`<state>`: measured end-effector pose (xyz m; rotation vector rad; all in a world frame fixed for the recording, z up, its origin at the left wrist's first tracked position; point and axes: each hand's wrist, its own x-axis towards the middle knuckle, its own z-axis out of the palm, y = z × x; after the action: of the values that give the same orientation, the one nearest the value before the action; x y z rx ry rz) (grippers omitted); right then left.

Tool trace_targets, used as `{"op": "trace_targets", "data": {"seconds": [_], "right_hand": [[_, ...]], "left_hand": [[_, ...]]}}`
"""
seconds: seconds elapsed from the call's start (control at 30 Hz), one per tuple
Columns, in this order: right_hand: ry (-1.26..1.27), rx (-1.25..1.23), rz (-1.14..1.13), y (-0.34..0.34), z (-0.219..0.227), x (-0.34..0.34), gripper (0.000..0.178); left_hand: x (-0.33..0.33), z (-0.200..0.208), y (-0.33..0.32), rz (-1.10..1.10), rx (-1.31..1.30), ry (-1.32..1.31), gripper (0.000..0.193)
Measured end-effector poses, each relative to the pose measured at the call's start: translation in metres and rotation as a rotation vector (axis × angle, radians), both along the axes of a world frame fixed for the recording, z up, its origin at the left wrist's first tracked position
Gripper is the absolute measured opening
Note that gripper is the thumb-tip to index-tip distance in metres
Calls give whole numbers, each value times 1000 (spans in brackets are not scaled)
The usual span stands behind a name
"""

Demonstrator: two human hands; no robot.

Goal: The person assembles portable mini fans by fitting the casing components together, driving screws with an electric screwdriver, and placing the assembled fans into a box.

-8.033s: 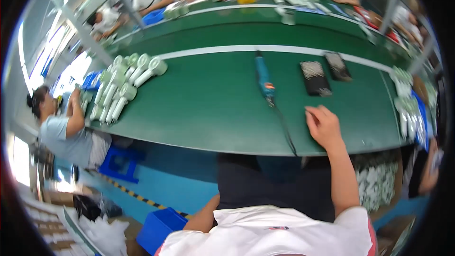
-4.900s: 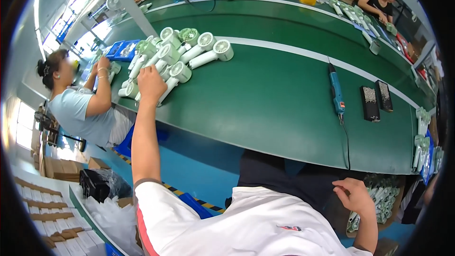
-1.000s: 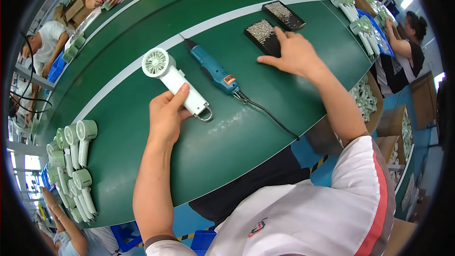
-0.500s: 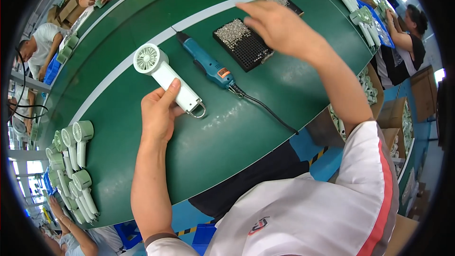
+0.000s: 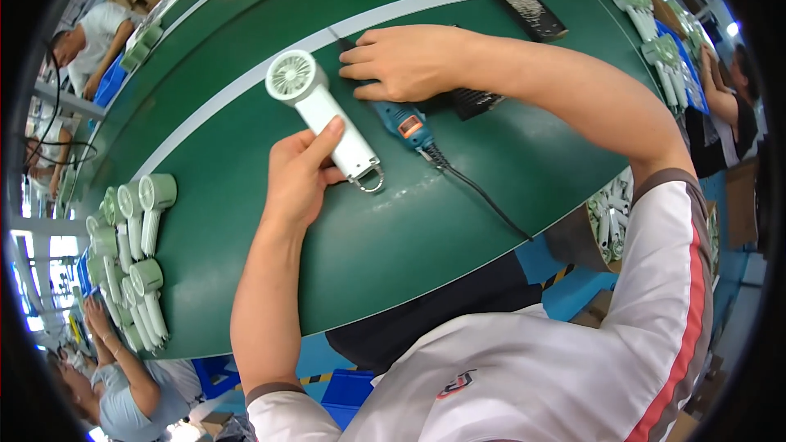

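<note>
Item 1: green conveyor table (image 5: 458, 221), smooth matte top, white stripe along it; co-workers seated around its edges.
Item 2: electric screwdriver (image 5: 401, 119), mid-table, my right hand (image 5: 405, 61) resting over its front, grip unclear.
Item 3: white handheld fan (image 5: 323, 110), mid-table beside the screwdriver; my left hand (image 5: 299, 176) grasps its handle. I judge it light, rigid, slick plastic; hold by the handle.

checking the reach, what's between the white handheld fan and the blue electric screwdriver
Only bare green table lies between the white handheld fan and the blue electric screwdriver, seen in the head view.
</note>
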<state>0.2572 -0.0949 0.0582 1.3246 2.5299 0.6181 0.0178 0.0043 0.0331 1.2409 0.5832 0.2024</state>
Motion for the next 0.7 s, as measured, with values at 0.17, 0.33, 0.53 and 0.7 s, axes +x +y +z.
{"op": "trace_targets", "data": {"seconds": [0.17,0.33,0.53,0.7], "right_hand": [[-38,109,125,-3,1,14,31],[698,666,-41,-59,25,19,45],[1515,1105,-26,-91,40,33,38],[1984,1242,25,-104,51,8,44]], "left_hand": [[-1,-2,1,30,-6,-1,40],[-2,-3,-1,1,6,-4,38],[-1,-6,1,0,47,38,36],[-4,-6,-1,23,59,37,34]]}}
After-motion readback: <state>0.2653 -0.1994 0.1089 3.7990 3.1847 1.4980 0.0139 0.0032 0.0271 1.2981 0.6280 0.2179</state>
